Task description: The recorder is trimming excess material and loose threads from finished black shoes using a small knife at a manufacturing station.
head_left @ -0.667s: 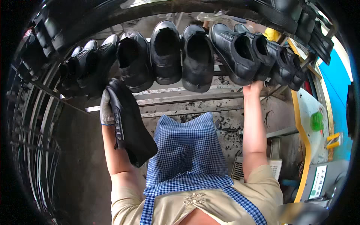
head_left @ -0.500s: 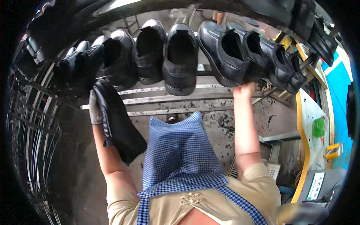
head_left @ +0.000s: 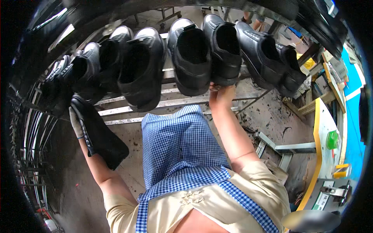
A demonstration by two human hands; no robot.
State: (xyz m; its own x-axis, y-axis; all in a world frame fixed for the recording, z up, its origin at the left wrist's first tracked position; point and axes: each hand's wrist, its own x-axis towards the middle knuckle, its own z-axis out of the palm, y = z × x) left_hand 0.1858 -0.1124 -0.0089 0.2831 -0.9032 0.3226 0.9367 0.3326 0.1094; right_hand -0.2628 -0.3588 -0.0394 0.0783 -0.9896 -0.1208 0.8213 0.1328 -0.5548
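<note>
A black lace-up shoe (head_left: 100,134) hangs tilted at the left, its toe end toward me. My left hand (head_left: 75,121), in a pale grey glove, grips it from its outer side, and the shoe hides most of the fingers. My right hand (head_left: 223,95) is bare and raised to the rack, right under the heel of a black shoe (head_left: 225,50). Its fingers look curled, but the heel covers their tips, so what they hold cannot be made out. Beside that one stands another black shoe (head_left: 190,58), heel toward me.
More black shoes line the metal rack (head_left: 171,104) on both sides, with a dark shelf (head_left: 186,8) above them. At the right are a yellow-edged worktable (head_left: 318,132), a green container (head_left: 332,139) and a metal frame (head_left: 295,148). Black scraps litter the floor.
The view has shifted along the row of shoes. My left hand, still on its shoe, appears farther left. My right hand also appears farther left, under a heel as before.
</note>
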